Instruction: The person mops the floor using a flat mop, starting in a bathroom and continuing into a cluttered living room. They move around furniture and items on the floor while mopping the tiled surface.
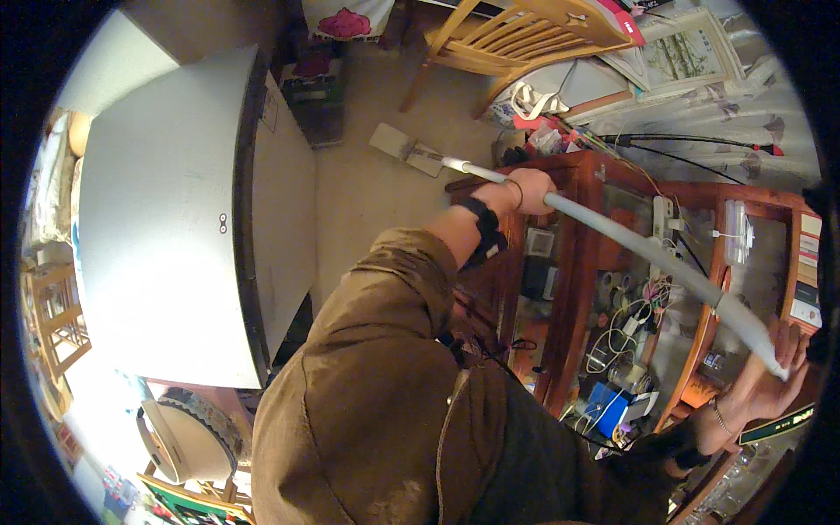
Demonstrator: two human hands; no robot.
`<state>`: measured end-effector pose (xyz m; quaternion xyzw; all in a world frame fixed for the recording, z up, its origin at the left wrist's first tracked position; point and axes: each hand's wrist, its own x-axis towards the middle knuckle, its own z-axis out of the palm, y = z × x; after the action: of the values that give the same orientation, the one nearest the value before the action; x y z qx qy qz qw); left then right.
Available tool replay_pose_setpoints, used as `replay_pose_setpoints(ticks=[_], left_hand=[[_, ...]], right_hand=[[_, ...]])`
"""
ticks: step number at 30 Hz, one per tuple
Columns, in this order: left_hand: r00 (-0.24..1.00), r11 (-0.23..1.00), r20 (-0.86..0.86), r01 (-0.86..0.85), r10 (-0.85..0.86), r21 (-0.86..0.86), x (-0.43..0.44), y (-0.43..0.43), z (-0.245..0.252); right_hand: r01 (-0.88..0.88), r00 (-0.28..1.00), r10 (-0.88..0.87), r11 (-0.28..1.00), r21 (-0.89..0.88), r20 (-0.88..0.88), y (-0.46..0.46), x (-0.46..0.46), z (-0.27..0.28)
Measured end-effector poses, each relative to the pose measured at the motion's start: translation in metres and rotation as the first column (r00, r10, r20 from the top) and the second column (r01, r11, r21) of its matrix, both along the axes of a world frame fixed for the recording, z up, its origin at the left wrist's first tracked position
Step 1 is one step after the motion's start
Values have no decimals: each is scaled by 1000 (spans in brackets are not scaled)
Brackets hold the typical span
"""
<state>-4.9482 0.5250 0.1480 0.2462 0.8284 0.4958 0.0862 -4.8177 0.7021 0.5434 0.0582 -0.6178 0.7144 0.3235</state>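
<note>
My left hand (530, 190), with a dark band on its wrist, is closed around the pale pole (630, 243) of what looks like a flat mop. The pole slants from upper left to lower right. Its flat rectangular head (407, 149), with a plate on either side of a joint, is at the floor, beyond my left hand. My right hand (777, 377), wearing a thin bracelet, is at the far right by the pole's upper end. Its fingers are extended and parted, and the pole tip lies across the palm, seemingly touching it, not gripped.
A large white-topped cabinet or table (164, 216) stands left. A reddish wooden glass-fronted cabinet (571, 282) with cables and small items is close on the right. A slatted wooden chair (512, 46), a framed picture (689, 56) and dark boxes (312, 98) stand farther back. A beige hat (187, 440) lies lower left.
</note>
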Motion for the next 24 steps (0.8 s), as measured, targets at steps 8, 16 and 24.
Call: replay_pose_setpoints(ticks=[8,16,24], left_hand=[[948,951,-86,307,-307,-16,-60,11,-27],[988,986,-14,-154,154,-62,-92,-2,-124],[855,857,99,-514,509,31,-63,2,-99]], right_hand=[[202,979,-152,585,785,-139,-33,17,-50],[47,985,160,118,992,-66,-88,-6,-130],[-330,913,397,588,739,92,-91,-38,-124]])
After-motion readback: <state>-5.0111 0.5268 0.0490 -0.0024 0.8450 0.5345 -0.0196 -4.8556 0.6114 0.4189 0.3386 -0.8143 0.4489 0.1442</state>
